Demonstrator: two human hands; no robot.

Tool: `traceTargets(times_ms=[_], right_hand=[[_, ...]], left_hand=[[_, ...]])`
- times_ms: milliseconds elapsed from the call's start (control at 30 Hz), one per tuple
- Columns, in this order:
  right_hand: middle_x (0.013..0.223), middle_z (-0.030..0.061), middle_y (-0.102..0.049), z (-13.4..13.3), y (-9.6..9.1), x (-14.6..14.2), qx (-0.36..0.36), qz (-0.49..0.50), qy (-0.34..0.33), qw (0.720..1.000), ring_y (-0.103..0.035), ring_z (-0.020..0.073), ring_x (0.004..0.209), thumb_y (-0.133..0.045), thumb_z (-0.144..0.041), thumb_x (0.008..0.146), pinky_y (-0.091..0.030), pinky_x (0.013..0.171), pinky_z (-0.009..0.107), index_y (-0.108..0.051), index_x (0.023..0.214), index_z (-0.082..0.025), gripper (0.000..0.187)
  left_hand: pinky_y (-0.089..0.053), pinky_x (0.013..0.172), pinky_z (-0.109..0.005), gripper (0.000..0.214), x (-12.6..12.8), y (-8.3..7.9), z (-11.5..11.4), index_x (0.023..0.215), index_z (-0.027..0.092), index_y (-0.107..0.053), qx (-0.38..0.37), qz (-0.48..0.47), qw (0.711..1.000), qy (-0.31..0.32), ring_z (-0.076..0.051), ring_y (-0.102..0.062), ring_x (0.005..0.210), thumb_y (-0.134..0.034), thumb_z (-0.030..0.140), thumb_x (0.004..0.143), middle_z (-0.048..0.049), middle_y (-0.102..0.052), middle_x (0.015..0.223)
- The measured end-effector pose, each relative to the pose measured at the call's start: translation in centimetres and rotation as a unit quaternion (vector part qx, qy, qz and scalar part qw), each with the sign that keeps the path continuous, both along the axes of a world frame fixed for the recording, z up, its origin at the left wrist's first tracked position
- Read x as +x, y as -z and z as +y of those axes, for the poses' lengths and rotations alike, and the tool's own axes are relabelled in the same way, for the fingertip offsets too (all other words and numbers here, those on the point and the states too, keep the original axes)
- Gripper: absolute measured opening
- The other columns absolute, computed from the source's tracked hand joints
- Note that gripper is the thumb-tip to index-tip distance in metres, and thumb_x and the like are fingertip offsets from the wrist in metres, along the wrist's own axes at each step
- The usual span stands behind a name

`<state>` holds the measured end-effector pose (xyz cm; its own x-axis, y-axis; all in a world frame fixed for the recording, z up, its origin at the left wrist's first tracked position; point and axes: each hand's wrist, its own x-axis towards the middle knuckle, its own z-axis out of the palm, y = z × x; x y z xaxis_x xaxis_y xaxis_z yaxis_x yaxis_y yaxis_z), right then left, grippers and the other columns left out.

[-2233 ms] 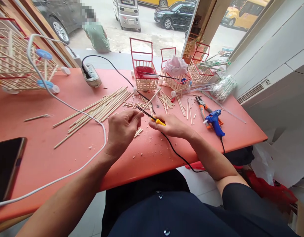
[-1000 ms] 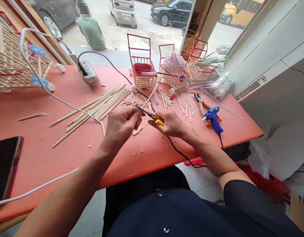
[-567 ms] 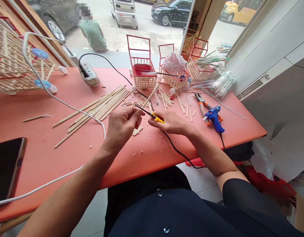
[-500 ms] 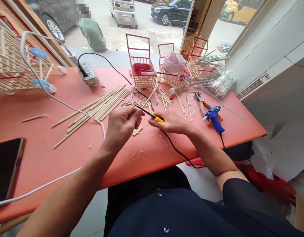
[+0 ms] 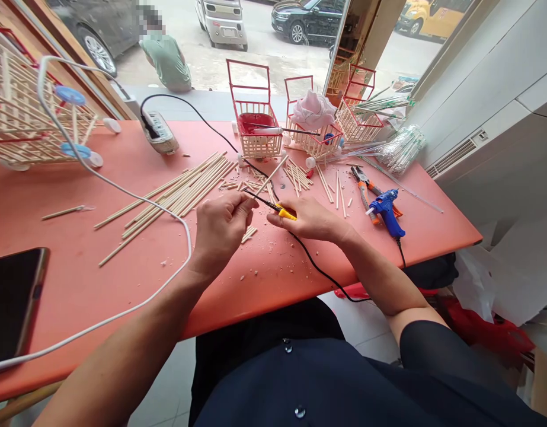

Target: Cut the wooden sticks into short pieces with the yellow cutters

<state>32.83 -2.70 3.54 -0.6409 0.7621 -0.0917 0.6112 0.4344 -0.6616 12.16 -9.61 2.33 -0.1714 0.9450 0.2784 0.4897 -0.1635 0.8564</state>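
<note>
My left hand (image 5: 220, 231) is closed in a pinch on the lower end of a thin wooden stick (image 5: 275, 170), which slants up to the right. In my right hand (image 5: 309, 219) is a yellow-handled tool (image 5: 285, 212) with a slim dark end; its exact kind is unclear. That dark end crosses the stick beside my left fingertips. Short cut wooden pieces (image 5: 249, 235) lie on the table just beyond and below my hands. Several long sticks (image 5: 175, 201) rest to the left. My fingers hide the stick's lower end and part of the tool's handle.
Small stick-built carts (image 5: 261, 144) stand at the back of the pink table (image 5: 135, 284). Pliers (image 5: 366, 190) and a blue glue gun (image 5: 387, 214) lie right. A power strip (image 5: 160, 133), a white cable (image 5: 184, 237) and a phone (image 5: 13, 302) are left. A person (image 5: 166, 62) sits outside.
Both hands keep their grips and stay almost in place. The stick and tool have shifted only slightly; the whole view moved a little.
</note>
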Motion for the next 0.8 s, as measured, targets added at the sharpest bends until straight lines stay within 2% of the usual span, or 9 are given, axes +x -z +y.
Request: traceTargets(times_ms=[67,133,200,333,467,633,800], right_hand=[[0.084,0.0022,-0.068,0.03,-0.13,0.16,-0.086,0.02,-0.012,0.996,-0.06,0.0158,0.078,-0.067,-0.076,0.103,-0.039,0.071,0.03,-0.063,0.087,-0.02,0.059],[0.092,0.0048,-0.074,0.12,-0.24,0.35,-0.176,0.043,-0.024,0.983,-0.068,0.0169,0.08,-0.068,-0.081,0.101,-0.046,0.069,0.029,-0.066,0.093,-0.019,0.062],[0.094,0.0056,-0.076,0.18,-0.34,0.52,-0.205,0.057,-0.027,0.977,-0.07,0.0178,0.081,-0.07,-0.084,0.098,-0.049,0.069,0.029,-0.067,0.096,-0.019,0.065],[0.086,0.0024,-0.07,0.16,-0.45,0.71,-0.126,0.056,-0.04,0.99,-0.064,0.017,0.081,-0.064,-0.087,0.098,-0.044,0.075,0.03,-0.065,0.091,-0.02,0.067],[0.082,0.0008,-0.061,0.24,-0.16,0.67,-0.037,0.039,-0.046,0.997,-0.055,0.0176,0.083,-0.056,-0.088,0.1,-0.037,0.078,0.032,-0.061,0.087,-0.021,0.069],[0.081,-0.0002,-0.058,0.38,0.31,0.42,-0.004,0.037,-0.05,0.998,-0.052,0.0175,0.083,-0.054,-0.083,0.103,-0.034,0.079,0.033,-0.062,0.089,-0.02,0.065],[0.081,-0.0006,-0.056,0.36,0.48,0.36,0.001,0.046,-0.052,0.998,-0.051,0.0176,0.083,-0.056,-0.081,0.102,-0.034,0.079,0.033,-0.061,0.088,-0.021,0.062]], left_hand=[[-0.043,0.063,-0.03,0.031,0.07,0.06,-0.11,0.065,0.024,-0.064,0.031,0.045,0.998,-0.022,-0.014,-0.052,0.056,-0.066,0.026,0.096,0.0012,-0.062,0.059],[-0.045,0.066,-0.03,0.033,0.12,0.03,-0.17,0.064,0.024,-0.062,0.044,0.049,0.998,-0.022,-0.014,-0.053,0.057,-0.066,0.026,0.097,0.0011,-0.062,0.059],[-0.045,0.064,-0.03,0.031,0.11,-0.06,-0.15,0.067,0.024,-0.065,0.033,0.017,0.999,-0.006,-0.014,-0.051,0.055,-0.065,0.027,0.097,0.0017,-0.06,0.057],[-0.041,0.054,-0.028,0.022,-0.05,-0.34,0.08,0.077,0.022,-0.075,-0.023,-0.087,0.995,0.033,-0.013,-0.045,0.048,-0.068,0.03,0.096,0.0027,-0.054,0.052],[-0.039,0.049,-0.028,0.021,-0.21,-0.45,0.37,0.077,0.021,-0.076,-0.053,-0.166,0.983,0.054,-0.012,-0.046,0.047,-0.08,0.038,0.089,0.0014,-0.055,0.054],[-0.037,0.046,-0.027,0.025,-0.39,-0.28,0.66,0.074,0.021,-0.076,-0.068,-0.238,0.966,0.077,-0.012,-0.045,0.047,-0.088,0.041,0.082,0.0023,-0.049,0.052],[-0.033,0.045,-0.027,0.028,-0.59,-0.4,0.64,0.071,0.021,-0.075,-0.084,-0.263,0.956,0.094,-0.011,-0.044,0.046,-0.092,0.041,0.08,0.0024,-0.048,0.052]])
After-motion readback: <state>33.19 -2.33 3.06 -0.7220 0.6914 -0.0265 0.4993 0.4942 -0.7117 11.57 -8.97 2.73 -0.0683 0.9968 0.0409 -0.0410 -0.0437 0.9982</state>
